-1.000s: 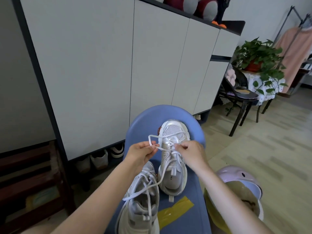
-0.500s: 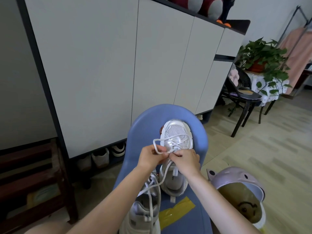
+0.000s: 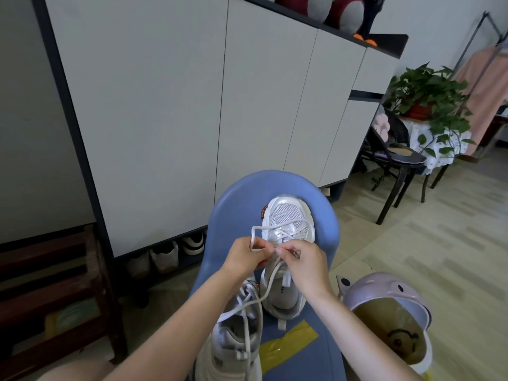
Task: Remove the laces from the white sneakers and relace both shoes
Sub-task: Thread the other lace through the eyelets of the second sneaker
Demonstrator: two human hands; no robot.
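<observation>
Two hands work a lace over a white sneaker on a blue stool.
Left hand (image 3: 243, 257) and right hand (image 3: 303, 261) pinch the lace (image 3: 264, 229) above the far sneaker (image 3: 286, 243); a slipped grip could unthread it or tangle it with the near sneaker (image 3: 233, 334).

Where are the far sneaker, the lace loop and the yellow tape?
far sneaker (image 3: 288, 213), head view: on its mesh toe box.
lace loop (image 3: 257, 228), head view: on the strand left of the toe.
yellow tape (image 3: 288, 340), head view: middle of the strip on the blue seat.
</observation>
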